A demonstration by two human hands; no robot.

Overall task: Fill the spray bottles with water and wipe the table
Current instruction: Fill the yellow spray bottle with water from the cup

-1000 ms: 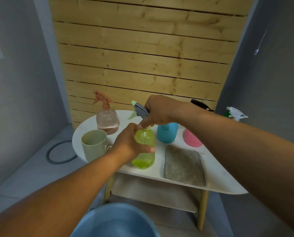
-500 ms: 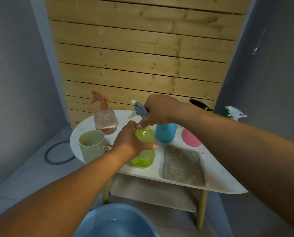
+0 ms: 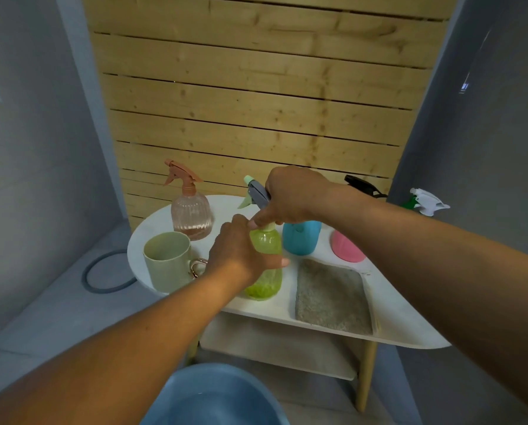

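A green spray bottle (image 3: 264,271) stands upright on the white table (image 3: 403,329). My left hand (image 3: 241,253) grips its body from the left. Above it, my right hand (image 3: 290,194) holds the bottle's grey spray head (image 3: 256,194) at the neck. A pink ribbed spray bottle (image 3: 190,210) stands at the back left, a blue bottle (image 3: 301,237) and a pink bottle (image 3: 345,248) stand behind the green one, partly hidden by my right arm. A grey cloth (image 3: 333,296) lies flat to the right. A blue basin (image 3: 213,397) with water sits on the floor below.
A pale green mug (image 3: 167,262) stands at the table's left front. A black spray head (image 3: 363,185) and a white-and-green spray head (image 3: 428,202) show behind my right arm. A wooden slat wall rises behind the table, and a grey ring (image 3: 106,271) lies on the floor at left.
Both hands stay on the green bottle and its spray head. The view has shifted slightly; no clear movement of the bottle.
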